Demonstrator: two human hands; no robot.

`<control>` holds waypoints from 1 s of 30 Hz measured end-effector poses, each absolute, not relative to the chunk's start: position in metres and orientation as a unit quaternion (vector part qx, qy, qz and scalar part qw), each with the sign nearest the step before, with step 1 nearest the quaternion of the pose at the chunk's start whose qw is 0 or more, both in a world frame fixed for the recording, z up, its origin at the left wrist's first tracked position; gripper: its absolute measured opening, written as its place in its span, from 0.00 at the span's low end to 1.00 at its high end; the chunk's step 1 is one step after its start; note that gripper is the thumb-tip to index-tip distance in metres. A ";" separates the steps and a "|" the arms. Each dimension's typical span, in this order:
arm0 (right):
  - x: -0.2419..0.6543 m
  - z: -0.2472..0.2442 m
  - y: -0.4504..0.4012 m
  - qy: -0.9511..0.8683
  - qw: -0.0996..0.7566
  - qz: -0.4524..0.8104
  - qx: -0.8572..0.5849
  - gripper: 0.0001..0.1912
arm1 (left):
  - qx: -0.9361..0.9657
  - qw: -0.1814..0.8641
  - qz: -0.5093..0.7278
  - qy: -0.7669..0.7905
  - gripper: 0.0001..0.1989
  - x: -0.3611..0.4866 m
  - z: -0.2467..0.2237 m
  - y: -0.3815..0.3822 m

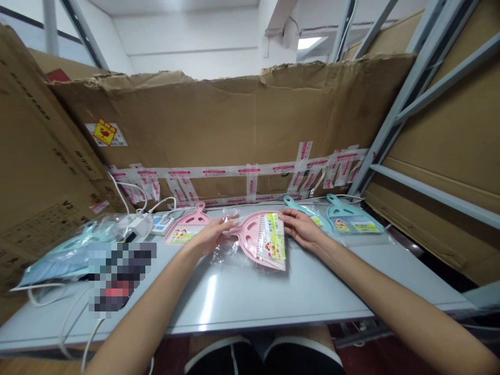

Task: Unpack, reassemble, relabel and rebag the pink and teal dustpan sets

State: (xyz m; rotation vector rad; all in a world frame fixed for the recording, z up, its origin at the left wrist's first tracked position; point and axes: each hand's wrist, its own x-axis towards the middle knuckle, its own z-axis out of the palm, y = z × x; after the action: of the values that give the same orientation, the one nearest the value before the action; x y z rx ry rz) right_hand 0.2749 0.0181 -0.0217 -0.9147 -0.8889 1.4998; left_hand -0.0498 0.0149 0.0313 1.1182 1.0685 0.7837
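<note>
Over the middle of the table, a pink dustpan and brush set (250,240) lies on its side, its handle to the left and a green-and-yellow label on the white bristles. My left hand (211,235) is closed about the handle end, where a clear plastic bag (225,254) bunches up. The fingers of my right hand (302,227) pinch the set's upper right edge by the label. Behind my left hand rests another pink dustpan set (191,224). Beyond my right hand, a turquoise dustpan set (312,212) is partly covered by that hand.
Another turquoise dustpan set (349,217) lies at the back right. Bagged turquoise dustpans (70,247) are at the left, near a white power strip (162,224), cables and a blurred-out object (123,276). Cardboard (219,125) walls the table's back and sides.
</note>
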 end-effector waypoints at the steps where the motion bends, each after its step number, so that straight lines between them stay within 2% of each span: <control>1: 0.274 -0.023 0.018 -0.375 0.553 0.634 -0.389 0.20 | 0.487 0.648 0.341 0.477 0.39 -0.047 0.029 0.014; 6: 0.272 -0.023 0.018 -0.382 0.543 0.634 -0.397 0.18 | 0.486 0.644 0.325 0.494 0.33 -0.041 0.022 0.013; 10: 0.274 -0.015 0.016 -0.394 0.554 0.614 -0.401 0.17 | 0.472 0.645 0.352 0.487 0.34 -0.040 0.018 0.015; 14: 0.277 -0.006 0.012 -0.496 0.578 0.505 -0.407 0.26 | 0.457 0.639 0.379 0.489 0.33 -0.041 0.018 0.017; 17: 0.279 -0.003 0.008 -0.625 0.532 0.412 -0.396 0.29 | 0.451 0.629 0.394 0.495 0.34 -0.041 0.018 0.018; 20: 0.279 -0.004 0.002 -0.699 0.453 0.385 -0.398 0.36 | 0.446 0.626 0.408 0.494 0.35 -0.040 0.017 0.017; 25: 0.277 -0.006 -0.004 -0.724 0.373 0.410 -0.412 0.47 | 0.448 0.666 0.428 0.416 0.38 -0.034 0.014 0.014; 30: 0.275 -0.002 -0.006 -0.705 0.368 0.447 -0.410 0.49 | 0.433 0.694 0.412 0.401 0.32 -0.033 0.018 0.011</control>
State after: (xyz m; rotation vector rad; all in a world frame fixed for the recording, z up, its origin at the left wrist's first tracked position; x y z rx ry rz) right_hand 0.2750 -0.0060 -0.0017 -1.0539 -1.8109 1.1469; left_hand -0.0331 0.0113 0.0176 0.9670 0.8942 0.9197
